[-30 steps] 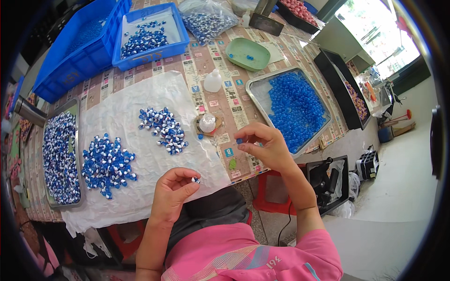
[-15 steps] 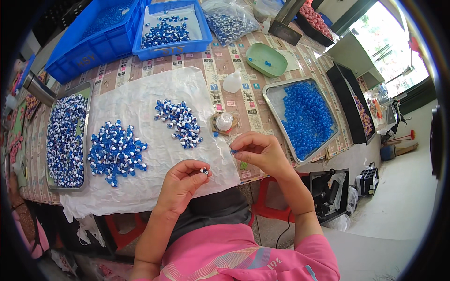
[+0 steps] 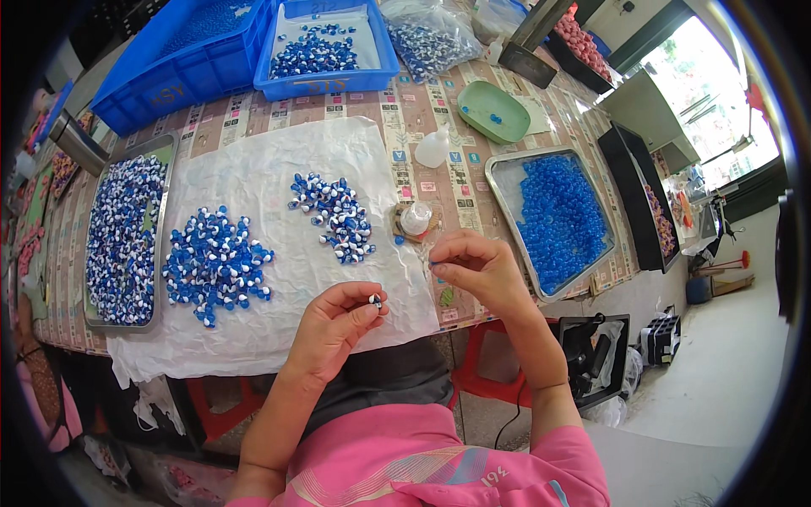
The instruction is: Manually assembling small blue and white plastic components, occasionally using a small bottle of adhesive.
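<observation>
Over the near edge of the white paper sheet [image 3: 397, 291], my left hand [image 3: 335, 328] pinches a small white-and-dark bead [image 3: 375, 300] between thumb and fingertips. To its right, my right hand [image 3: 481, 275] is closed in a pinch on a tiny blue bead [image 3: 434, 264], mostly covered by the fingertips. The hands are apart. Beyond them on the paper lie a smaller pile of blue-and-white beads [image 3: 334, 215] and, further left, a larger pile [image 3: 217, 264]. Just past my right hand stands a small whitish container [image 3: 415, 218] on a round base, with a loose blue bead [image 3: 399, 240] beside it.
A metal tray of blue beads [image 3: 557, 215] lies at the right, and another of blue-and-white beads [image 3: 125, 241] at the left. Further back are a white squeeze bottle [image 3: 432, 148], a green dish [image 3: 490, 118], blue crates [image 3: 325, 85] and a bag of beads [image 3: 431, 42].
The whole view has shifted slightly, moving the table things a little rightward. Both hands keep their pinches, and the left still holds the white-and-dark bead.
</observation>
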Action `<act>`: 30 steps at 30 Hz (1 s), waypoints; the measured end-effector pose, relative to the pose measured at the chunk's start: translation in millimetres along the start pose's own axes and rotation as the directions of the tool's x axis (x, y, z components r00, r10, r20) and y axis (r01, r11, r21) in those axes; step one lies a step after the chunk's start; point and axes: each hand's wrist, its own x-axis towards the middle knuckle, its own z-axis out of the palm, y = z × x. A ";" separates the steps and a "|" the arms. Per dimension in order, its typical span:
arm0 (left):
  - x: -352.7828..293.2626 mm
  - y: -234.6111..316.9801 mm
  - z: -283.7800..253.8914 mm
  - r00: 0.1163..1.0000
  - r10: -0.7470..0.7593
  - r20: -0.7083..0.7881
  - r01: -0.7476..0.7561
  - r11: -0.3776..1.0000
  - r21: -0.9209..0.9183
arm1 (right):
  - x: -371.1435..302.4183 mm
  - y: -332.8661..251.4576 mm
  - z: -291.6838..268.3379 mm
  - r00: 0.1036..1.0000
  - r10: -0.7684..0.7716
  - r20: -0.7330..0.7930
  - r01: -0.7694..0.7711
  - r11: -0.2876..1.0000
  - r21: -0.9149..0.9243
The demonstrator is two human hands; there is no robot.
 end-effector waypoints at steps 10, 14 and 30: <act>-4.7 -2.6 -7.2 0.996 0.066 0.061 -0.064 0.998 -0.029 | 23.5 -18.0 2.8 0.991 -0.091 -0.100 0.069 0.976 -0.208; -8.6 -0.9 -10.9 0.996 0.068 0.054 -0.069 0.998 0.001 | 33.8 -25.9 10.9 0.979 -0.170 -0.111 0.124 0.933 -0.337; -16.5 1.9 -15.8 0.996 0.051 0.068 -0.051 0.999 0.003 | 50.2 -29.9 26.1 0.930 -0.367 -0.009 0.237 0.618 -0.749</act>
